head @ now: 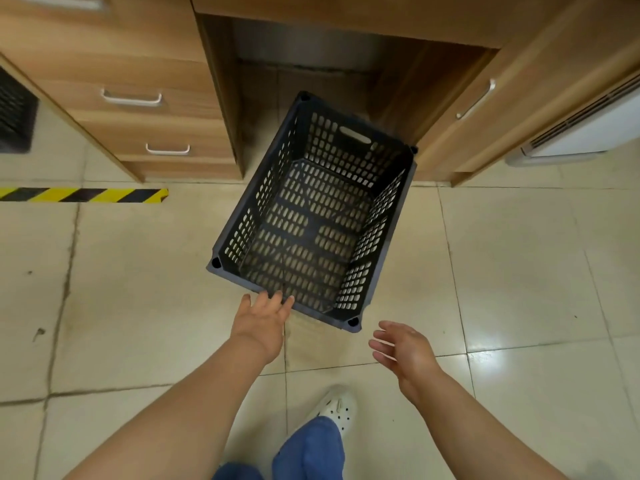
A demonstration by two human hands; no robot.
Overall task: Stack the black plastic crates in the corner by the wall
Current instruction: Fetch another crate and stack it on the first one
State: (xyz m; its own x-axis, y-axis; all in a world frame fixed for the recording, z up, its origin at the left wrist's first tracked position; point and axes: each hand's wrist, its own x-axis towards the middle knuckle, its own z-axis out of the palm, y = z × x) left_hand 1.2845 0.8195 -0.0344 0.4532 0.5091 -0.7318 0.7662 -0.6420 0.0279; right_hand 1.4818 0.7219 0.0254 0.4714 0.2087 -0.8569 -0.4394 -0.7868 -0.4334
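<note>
On the tiled floor at mid-frame, the black crate (313, 216) stands upright, long axis running up-right from the person, whose left hand (260, 320) touches the near rim with straight fingers while the right hand (403, 351) hovers open, empty, just short.

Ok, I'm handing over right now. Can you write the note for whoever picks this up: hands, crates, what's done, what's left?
Left hand: open, fingertips at the near rim of the black plastic crate, no grip yet.
Right hand: open, in the air just short of the crate's near right corner, holding nothing.
Crate: upright and empty on the tiled floor, turned at an angle, in front of the wooden desk's knee opening.
A second dark crate is partly visible at the far left edge.
Done: nothing stacked in this view.
Left: grip this crate with both hands, carry it to the corner and stack it. The corner cannot be made out from here.
</note>
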